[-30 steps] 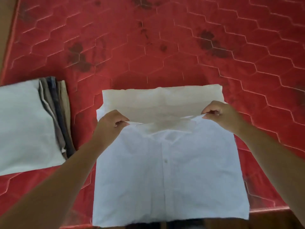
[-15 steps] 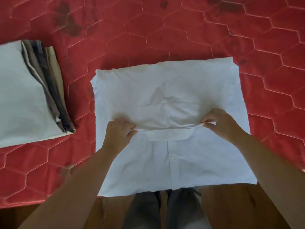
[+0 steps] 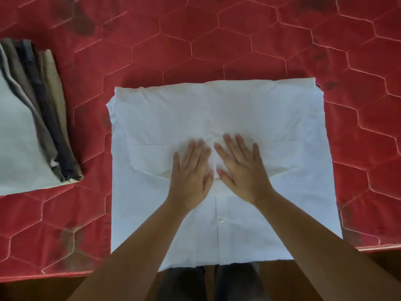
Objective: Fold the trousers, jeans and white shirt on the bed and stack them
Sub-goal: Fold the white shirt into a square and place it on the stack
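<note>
1. Two bare forearms come in from the bottom of the frame; no sleeve shows anywhere along them.
2. The left hand (image 3: 191,172) and right hand (image 3: 240,168) carry no ring, watch or band on fingers or wrists.
3. Nails are short and unpainted.
4. At the bottom centre, the person's legs (image 3: 217,283) are in grey trousers, one leg either side of a narrow gap.

One head cam, looks steeply down, close over bed (image 3: 238,51) near edge. Shirt (image 3: 152,118) fills centre, stack (image 3: 26,131) cut off at 9 o'clock, forearms enter from 6.
</note>
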`<move>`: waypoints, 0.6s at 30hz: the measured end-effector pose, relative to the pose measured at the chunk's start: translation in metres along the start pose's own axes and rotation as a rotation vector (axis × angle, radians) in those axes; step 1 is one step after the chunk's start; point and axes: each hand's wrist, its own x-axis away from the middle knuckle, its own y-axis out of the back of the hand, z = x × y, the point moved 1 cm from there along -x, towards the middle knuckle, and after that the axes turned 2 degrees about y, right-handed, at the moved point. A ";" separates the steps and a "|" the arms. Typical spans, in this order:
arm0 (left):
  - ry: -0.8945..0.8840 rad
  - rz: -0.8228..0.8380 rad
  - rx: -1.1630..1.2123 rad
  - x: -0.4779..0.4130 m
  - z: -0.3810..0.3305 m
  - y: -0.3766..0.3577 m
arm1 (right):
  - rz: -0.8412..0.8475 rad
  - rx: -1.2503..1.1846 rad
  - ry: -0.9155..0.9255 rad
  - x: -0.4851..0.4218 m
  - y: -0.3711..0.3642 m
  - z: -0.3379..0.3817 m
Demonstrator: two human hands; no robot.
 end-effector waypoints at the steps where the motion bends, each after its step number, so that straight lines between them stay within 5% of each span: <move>1: 0.025 0.036 -0.051 0.004 0.004 -0.008 | 0.031 0.032 -0.022 0.000 -0.008 -0.003; 12: 0.055 0.044 -0.144 0.023 0.058 0.004 | 0.121 0.142 -0.140 0.013 -0.006 -0.031; 18: 0.078 -0.151 -0.130 -0.045 0.067 0.037 | -0.073 0.023 -0.032 -0.052 0.012 0.029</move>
